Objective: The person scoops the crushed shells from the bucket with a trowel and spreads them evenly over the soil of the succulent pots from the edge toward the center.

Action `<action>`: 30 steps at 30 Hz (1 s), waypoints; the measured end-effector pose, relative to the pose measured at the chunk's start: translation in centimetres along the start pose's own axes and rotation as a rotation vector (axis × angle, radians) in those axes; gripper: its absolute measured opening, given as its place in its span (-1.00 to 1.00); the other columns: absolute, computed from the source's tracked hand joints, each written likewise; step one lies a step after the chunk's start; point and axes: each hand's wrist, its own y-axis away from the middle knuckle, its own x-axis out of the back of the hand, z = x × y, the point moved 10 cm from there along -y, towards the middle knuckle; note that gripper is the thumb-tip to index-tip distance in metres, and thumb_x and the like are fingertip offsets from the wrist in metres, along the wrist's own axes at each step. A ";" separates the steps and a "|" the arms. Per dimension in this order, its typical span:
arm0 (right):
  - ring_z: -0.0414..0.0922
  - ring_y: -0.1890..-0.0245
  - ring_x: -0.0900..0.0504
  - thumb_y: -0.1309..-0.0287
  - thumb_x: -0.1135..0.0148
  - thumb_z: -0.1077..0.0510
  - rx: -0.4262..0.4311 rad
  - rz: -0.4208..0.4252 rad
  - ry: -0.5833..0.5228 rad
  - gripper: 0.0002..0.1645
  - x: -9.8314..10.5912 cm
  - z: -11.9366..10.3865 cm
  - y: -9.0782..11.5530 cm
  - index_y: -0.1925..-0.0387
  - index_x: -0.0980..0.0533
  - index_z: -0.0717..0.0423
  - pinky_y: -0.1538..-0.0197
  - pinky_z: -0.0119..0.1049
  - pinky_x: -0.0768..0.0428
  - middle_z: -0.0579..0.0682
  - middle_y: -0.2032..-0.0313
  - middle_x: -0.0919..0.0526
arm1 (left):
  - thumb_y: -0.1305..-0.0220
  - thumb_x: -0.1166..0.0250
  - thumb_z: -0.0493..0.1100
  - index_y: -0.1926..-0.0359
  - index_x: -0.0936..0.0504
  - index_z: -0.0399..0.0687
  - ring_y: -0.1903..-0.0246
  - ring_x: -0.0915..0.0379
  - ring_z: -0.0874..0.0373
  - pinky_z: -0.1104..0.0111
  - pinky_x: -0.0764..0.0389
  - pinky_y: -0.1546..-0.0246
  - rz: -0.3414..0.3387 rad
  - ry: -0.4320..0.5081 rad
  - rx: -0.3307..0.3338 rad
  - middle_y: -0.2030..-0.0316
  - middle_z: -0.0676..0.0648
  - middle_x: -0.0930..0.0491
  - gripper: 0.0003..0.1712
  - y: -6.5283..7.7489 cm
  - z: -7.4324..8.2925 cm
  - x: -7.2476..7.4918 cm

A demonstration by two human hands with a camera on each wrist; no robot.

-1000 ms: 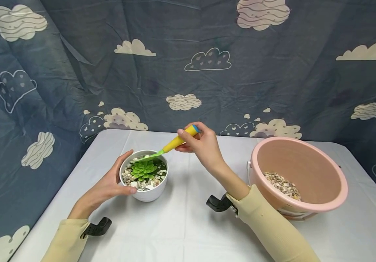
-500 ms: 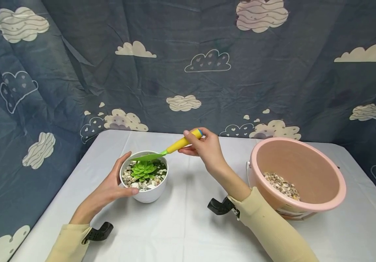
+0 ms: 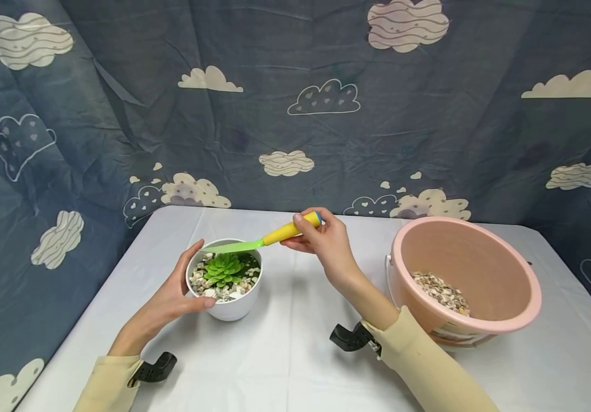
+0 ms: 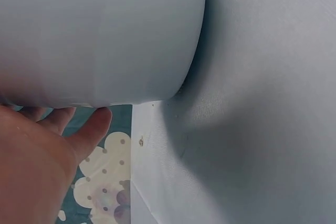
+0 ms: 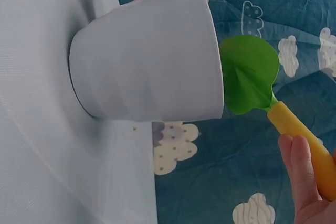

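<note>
A white flowerpot stands upright on the table, with a green succulent amid pale pebbles or shell bits and some dark soil. My left hand holds it from the left, thumb at the near rim and fingers on the far left side. In the left wrist view the fingers touch the pot's wall. My right hand grips the yellow handle of a small trowel. Its green blade lies over the far side of the pot's mouth, behind the plant; the right wrist view shows it partly hidden by the rim.
A pink bucket with shell-like pebbles in the bottom stands at the right, close to my right forearm. White cloth covers the table. A dark blue cloud-patterned curtain hangs behind and at the left.
The trowel has shifted slightly right and toward me with my right hand, and its blade has come up from the pebbles and turned. My left hand stays on the pot.
</note>
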 end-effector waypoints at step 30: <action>0.20 0.09 -0.67 -0.34 -0.20 0.27 0.261 -0.039 0.042 -0.69 0.9 -7.5 6.3 0.02 -0.32 0.32 0.05 -0.01 -0.61 0.33 0.06 -0.63 | -0.29 -0.29 -0.30 -0.51 -0.11 0.13 -0.43 0.04 -0.08 -0.21 -0.02 -0.26 0.117 -0.188 -0.193 -0.45 -0.06 -0.11 -0.14 -0.1 4.7 1.4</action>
